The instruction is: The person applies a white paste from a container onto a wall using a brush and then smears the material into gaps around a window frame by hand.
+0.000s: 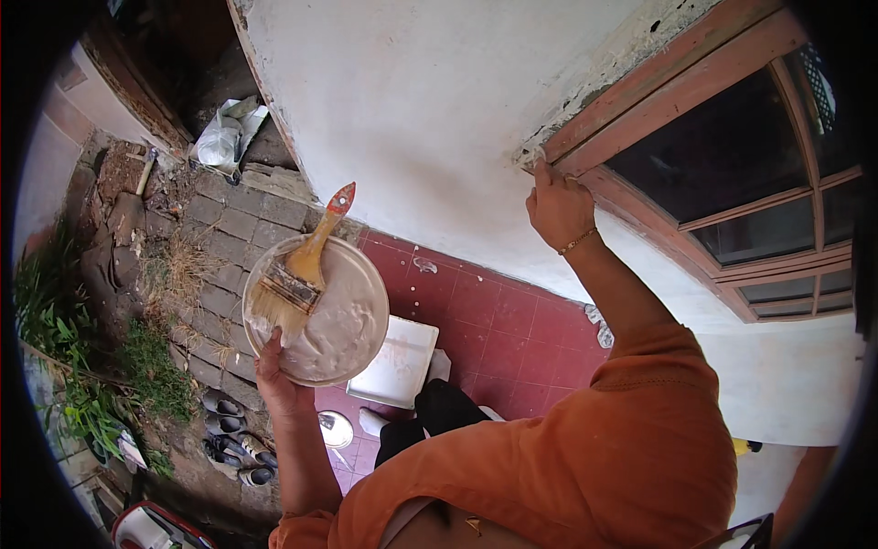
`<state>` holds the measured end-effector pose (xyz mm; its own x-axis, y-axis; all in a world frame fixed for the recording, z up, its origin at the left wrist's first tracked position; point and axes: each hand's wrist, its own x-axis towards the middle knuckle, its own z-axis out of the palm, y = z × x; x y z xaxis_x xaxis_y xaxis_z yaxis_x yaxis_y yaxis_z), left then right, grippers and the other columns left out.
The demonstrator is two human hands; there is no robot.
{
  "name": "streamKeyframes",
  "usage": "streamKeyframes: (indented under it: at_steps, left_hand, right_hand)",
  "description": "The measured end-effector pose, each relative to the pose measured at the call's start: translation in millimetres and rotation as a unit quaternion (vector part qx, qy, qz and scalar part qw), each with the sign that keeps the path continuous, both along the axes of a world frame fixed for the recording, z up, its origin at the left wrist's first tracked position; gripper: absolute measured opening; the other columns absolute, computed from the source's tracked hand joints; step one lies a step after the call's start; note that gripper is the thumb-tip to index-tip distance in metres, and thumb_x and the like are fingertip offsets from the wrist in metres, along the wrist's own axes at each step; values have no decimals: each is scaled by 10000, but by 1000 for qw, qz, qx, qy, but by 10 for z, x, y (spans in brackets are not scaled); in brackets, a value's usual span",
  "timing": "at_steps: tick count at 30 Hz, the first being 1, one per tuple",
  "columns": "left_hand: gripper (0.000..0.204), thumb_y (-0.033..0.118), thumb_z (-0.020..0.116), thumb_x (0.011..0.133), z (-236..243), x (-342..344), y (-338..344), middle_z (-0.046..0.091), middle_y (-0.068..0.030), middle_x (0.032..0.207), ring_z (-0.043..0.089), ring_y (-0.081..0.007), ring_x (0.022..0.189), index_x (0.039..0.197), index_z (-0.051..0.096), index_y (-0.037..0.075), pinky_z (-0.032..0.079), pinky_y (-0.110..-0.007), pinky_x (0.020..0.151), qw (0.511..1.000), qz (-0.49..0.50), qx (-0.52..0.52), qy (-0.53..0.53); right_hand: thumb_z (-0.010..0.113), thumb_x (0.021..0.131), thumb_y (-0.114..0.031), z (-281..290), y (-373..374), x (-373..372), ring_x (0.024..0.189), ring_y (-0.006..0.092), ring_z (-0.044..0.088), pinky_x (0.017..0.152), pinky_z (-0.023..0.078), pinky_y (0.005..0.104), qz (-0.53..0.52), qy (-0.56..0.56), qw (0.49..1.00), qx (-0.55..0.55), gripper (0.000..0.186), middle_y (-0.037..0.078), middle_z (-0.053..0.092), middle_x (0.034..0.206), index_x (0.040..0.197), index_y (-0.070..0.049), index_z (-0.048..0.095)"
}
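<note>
In my left hand (279,371), closed on its near rim, is a round tub (386,316) of thick off-white paste (343,320). The thumb lies over the rim and the other fingers are hidden beneath. A wide paintbrush (309,259) with a yellow, red-tipped handle lies across the tub, its pale bristles near my thumb. My right hand (560,210) reaches up to the lower corner of the reddish wooden window frame (631,119). Its index finger is stretched out and touches the rough, chipped joint between frame and white wall (412,101); the other fingers look bent.
Below me a white board-like piece (395,361) rests on the red tiled floor (498,306), near a small round white lid (336,428). To the left are paving bricks (229,220), plants (73,366), several shoes (224,424) and a white sack (224,137). Window glass (722,137) is at right.
</note>
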<state>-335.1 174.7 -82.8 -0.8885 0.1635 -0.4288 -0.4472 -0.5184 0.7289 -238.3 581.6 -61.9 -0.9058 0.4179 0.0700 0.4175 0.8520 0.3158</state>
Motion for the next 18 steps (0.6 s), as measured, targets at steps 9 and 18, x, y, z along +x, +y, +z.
streamKeyframes:
  at_steps: [9,18]
  left_hand:
    - [483,154,630,781,66,-51,-27,580,-165,1143,579,-277,1032,1178,504,-90,455,-399,921,999,-20,27,-7]
    - [508,153,641,775,98,-26,-110,576,-161,1147,580,-280,1027,1204,488,-72,455,-402,920,1000,-20,19,2]
  right_hand:
    - [568,810,-204,-699,97,-376,730,324,644,648,519,410,-113,144,982,-52,715,192,647,825,1362,85,217]
    - [554,797,-180,-332,-79,-137,702,310,647,583,517,417,-93,117,985,-82,680,166,647,755,1363,40,249]
